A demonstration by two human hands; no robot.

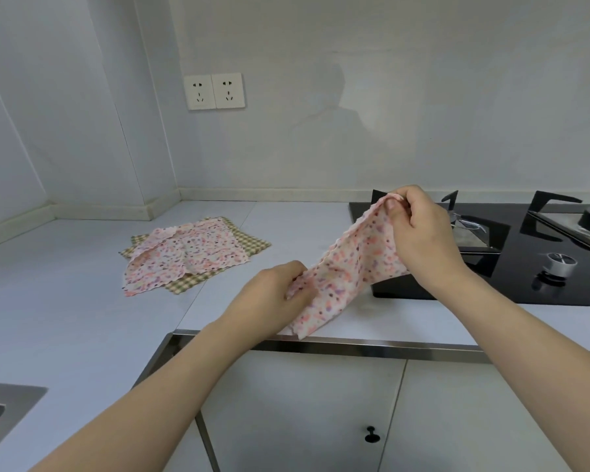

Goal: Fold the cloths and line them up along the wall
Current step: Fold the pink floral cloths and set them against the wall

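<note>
A pink floral cloth (353, 264) hangs stretched in the air above the counter's front edge. My right hand (423, 229) pinches its upper corner near the stove. Lower down and to the left, my left hand (273, 294) grips the cloth's other end. A loose pile lies on the white counter (65, 294) to the left: pink floral cloths (181, 257) on top of a green checked cloth (249, 245), all unfolded. The wall (321, 131) runs behind the counter.
A black gas stove (525, 253) with burner grates and a knob fills the counter's right side. A sink corner (0, 410) shows at bottom left. Two wall sockets (214, 91) sit above the pile. White cabinet doors (321, 420) are below the counter edge.
</note>
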